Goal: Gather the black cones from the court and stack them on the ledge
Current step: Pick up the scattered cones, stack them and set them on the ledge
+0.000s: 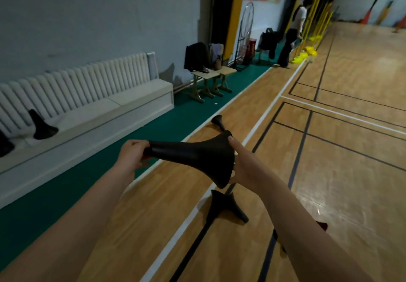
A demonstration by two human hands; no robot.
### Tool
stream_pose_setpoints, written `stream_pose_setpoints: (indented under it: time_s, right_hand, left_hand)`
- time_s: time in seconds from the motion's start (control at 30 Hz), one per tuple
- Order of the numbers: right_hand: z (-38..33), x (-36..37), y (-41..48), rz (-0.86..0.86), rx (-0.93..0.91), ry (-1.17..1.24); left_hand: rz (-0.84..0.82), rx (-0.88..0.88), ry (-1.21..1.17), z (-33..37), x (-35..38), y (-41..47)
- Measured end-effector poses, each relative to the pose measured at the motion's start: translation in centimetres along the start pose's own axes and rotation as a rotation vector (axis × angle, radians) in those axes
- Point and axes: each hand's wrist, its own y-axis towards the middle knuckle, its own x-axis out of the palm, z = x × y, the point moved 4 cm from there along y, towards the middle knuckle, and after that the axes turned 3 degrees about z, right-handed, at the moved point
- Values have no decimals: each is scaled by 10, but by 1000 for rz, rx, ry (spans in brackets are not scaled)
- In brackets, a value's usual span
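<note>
I hold a black cone (197,156) sideways in the air in front of me. My left hand (133,154) grips its narrow tip, and my right hand (240,165) holds the wide base from behind. Two more black cones lie tipped on the court floor: one (222,207) just below the held cone and one (218,122) farther ahead near the green strip. On the white ledge (123,110) at the left stands a black cone (41,126) upright, and another dark cone (5,144) shows partly at the frame's left edge.
White radiators (72,83) line the wall above the ledge. Small wooden desks with bags (204,70) stand farther along the green strip. A person (293,33) stands by yellow poles (316,20) at the far end. Wooden court floor with lines stretches to the right.
</note>
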Motion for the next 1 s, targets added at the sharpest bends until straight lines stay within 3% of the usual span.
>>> stream_pose_setpoints:
  time_s: [0.23, 0.4, 0.53, 0.63, 1.0]
  right_hand:
    - [6, 71, 44, -18, 91, -42]
    - [-1, 97, 81, -116, 94, -110]
    - [-23, 109, 117, -68, 93, -100]
    - [-41, 122, 140, -180, 40, -182]
    - [-92, 194, 205, -489, 112, -232]
  left_hand:
    - [118, -20, -19, -4, -62, 36]
    - [199, -57, -35, -10, -78, 60]
    - [243, -79, -33, -4, -79, 83]
    - [284, -72, -26, 6, -81, 101]
    - [455, -42, 36, 43, -119, 145]
